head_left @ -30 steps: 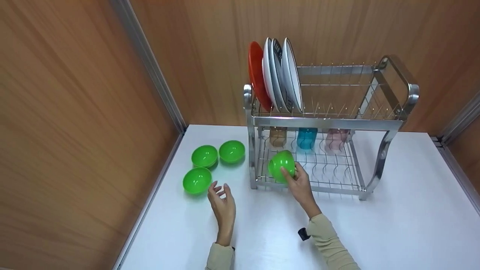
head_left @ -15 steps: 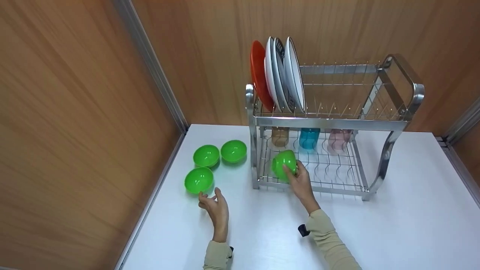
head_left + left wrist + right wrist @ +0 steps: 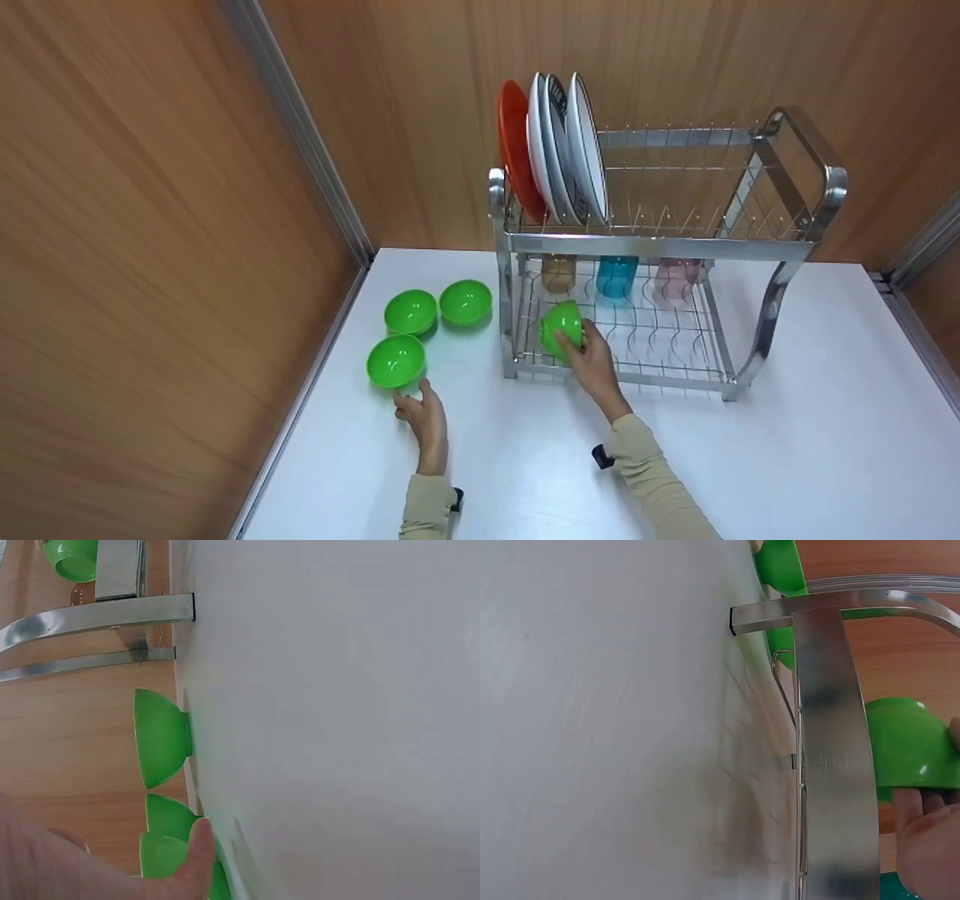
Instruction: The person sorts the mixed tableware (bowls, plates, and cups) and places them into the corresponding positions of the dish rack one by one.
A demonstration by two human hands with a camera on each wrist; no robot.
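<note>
My right hand (image 3: 595,367) pinches a green bowl (image 3: 561,330) by its rim side, tilted over, at the left front of the dish rack's lower tier. In the right wrist view this bowl (image 3: 911,742) shows behind the rack's front bar, fingers at its rim. My left hand (image 3: 426,424) is at the near side of the front green bowl (image 3: 395,361), fingertips right at its edge and thumb apart from the fingers. Two more green bowls, one behind it (image 3: 410,312) and one to the right (image 3: 466,303), stand upright on the table. In the left wrist view the thumb (image 3: 199,851) overlaps the nearest bowl.
The two-tier metal dish rack (image 3: 660,246) stands on the white table (image 3: 795,450). Its upper tier holds a red plate (image 3: 517,150) and several white plates (image 3: 589,150). Amber (image 3: 559,274), blue (image 3: 617,277) and pink (image 3: 677,279) cups stand on the lower tier. Wooden panels (image 3: 150,262) enclose the table.
My left hand has moved left and toward me, down to the near edge of the front bowl. My right hand keeps hold of its bowl, which has turned a little further onto its side.
</note>
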